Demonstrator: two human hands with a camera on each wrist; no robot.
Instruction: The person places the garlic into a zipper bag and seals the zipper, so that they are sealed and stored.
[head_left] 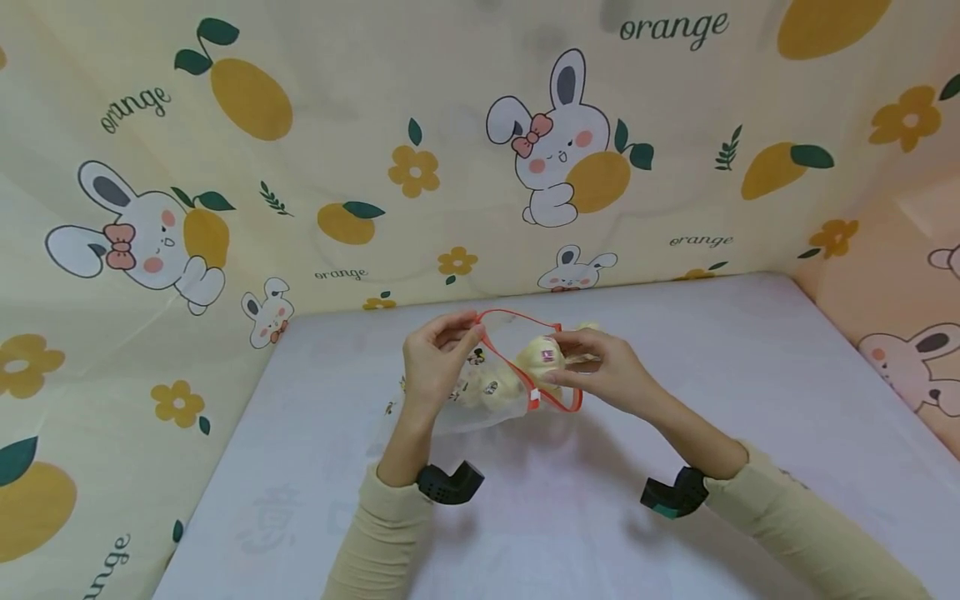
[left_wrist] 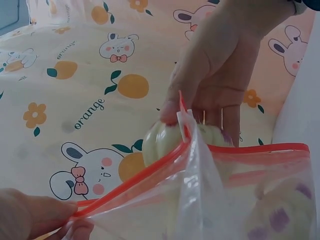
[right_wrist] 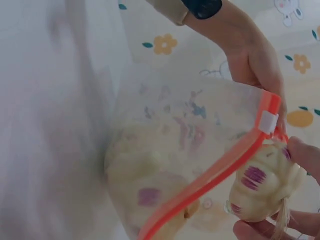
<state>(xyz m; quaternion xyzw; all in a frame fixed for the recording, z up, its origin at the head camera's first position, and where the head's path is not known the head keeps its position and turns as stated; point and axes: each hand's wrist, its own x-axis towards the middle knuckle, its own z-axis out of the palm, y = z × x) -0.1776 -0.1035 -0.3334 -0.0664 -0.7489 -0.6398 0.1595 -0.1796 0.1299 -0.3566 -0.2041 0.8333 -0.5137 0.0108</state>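
Observation:
A clear zip bag (head_left: pixel 480 417) with a red zip edge and cartoon prints holds pale garlic bulbs (head_left: pixel 491 390). My left hand (head_left: pixel 435 358) pinches the red edge at the left side of the mouth, which gapes wide. At the other side, my right hand (head_left: pixel 611 371) grips a garlic bulb (head_left: pixel 542 357) by its side, right at the opening. In the right wrist view this garlic bulb (right_wrist: pixel 257 182) shows purple marks and a dry stem, and a white slider (right_wrist: pixel 269 121) sits on the red edge. The left wrist view shows another purple-marked bulb (left_wrist: pixel 280 215) through the plastic.
A pale cloth covers the table (head_left: pixel 525 517). Behind my right hand, part of another pale thing (head_left: pixel 590 327) shows. A patterned curtain (head_left: pixel 450 167) with rabbits and oranges stands along the back and sides. Each wrist wears a black camera (head_left: pixel 452 483).

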